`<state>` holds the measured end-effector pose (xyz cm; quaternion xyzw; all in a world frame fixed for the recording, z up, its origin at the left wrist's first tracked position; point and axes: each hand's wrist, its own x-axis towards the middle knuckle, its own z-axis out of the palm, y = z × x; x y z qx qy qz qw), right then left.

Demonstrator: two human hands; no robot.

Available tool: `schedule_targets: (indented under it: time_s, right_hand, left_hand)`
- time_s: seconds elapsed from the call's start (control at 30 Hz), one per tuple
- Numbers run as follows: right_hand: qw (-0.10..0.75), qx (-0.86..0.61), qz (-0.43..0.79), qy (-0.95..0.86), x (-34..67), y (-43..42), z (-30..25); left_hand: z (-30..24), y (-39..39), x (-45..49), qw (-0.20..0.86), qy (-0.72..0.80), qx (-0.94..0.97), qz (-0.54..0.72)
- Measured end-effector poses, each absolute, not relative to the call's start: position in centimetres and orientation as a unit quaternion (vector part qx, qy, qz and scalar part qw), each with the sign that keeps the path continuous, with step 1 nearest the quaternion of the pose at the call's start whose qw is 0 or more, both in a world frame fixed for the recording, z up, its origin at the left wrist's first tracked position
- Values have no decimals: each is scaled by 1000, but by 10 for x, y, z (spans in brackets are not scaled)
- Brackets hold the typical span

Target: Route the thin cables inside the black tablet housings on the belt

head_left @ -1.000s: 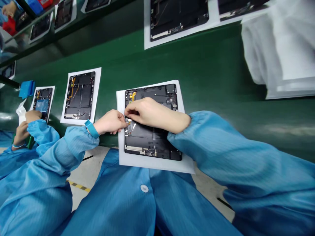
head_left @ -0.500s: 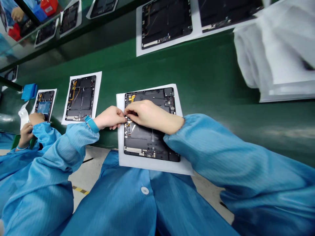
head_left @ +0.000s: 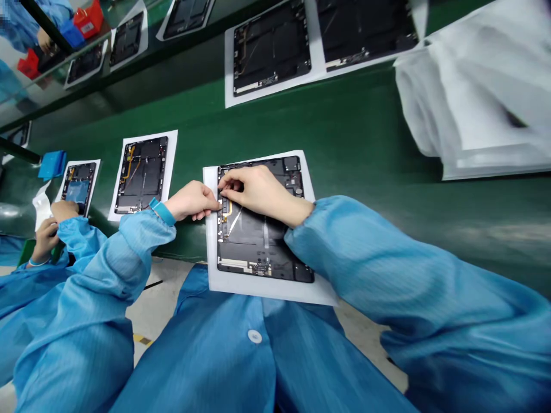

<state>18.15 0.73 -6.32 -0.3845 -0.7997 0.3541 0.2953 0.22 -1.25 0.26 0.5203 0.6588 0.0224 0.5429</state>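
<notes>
An opened tablet point(head_left: 258, 255) with dark insides, orange flex cables and a silver strip lies on a white sheet point(head_left: 275, 291) at the bench's near edge. From the left, my left hand point(head_left: 193, 199) reaches in with its fingers closed, the tips touching the tablet's left rim. My right hand point(head_left: 262, 192) arches over the upper left part, thumb and fingers bent together close to that same rim. Whatever may be between the fingertips of either hand is too small to make out. The right hand covers part of the tablet's upper middle.
Another opened tablet point(head_left: 144, 172) lies to the left on its own sheet. Further left, a co-worker's hands point(head_left: 51, 226) are at a tablet point(head_left: 80, 186). More tablets point(head_left: 273, 49) line the far side. White sheets point(head_left: 477, 115) are piled at right; a blue stack point(head_left: 52, 164) is far left.
The right hand has lifted slightly, its thumb and fingers a little further apart, baring more of the orange cable. The left hand stays at the rim. Far-side tablets appear shifted left.
</notes>
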Motion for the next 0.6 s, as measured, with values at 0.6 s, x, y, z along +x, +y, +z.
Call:
schedule_targets:
  time_s: [0.6]
  right_hand:
    - [315, -405, 357, -780, 176, 10, -61]
  left_hand:
    - [-2, 1, 1, 552, 670, 490, 77]
